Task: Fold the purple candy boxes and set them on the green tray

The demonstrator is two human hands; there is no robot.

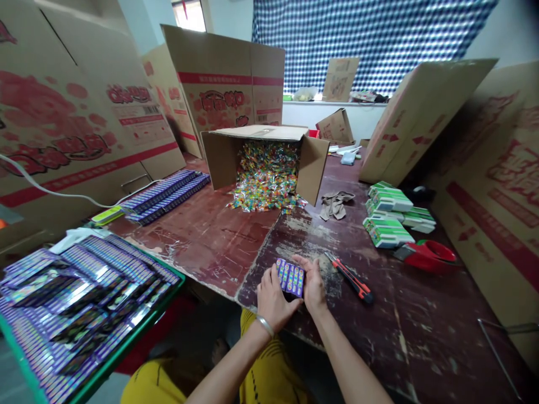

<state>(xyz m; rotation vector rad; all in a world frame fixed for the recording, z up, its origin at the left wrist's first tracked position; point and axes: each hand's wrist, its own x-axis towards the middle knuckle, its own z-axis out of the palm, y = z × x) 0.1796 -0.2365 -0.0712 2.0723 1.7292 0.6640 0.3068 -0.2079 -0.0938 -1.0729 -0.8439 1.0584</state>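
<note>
Near the table's front edge, a small stack of purple packets [291, 276] with round colourful prints is gripped between my two hands. My left hand [273, 298] wraps its left side, with the thumb along the near edge and a bracelet on the wrist. My right hand [314, 286] presses against the right side, fingers curved over the far corner. The undersides of the packets are hidden. Just right of my right hand lies a red and black utility knife [349, 277].
An open carton [223, 163] on its side spills small wrapped sweets [266, 182]. Purple packets [84, 286] fill a green tray [179, 280] at left; more purple packets [166, 193] lie behind. Green-white boxes [385, 233], a red tape dispenser [433, 255] and a rag [336, 205] are at right.
</note>
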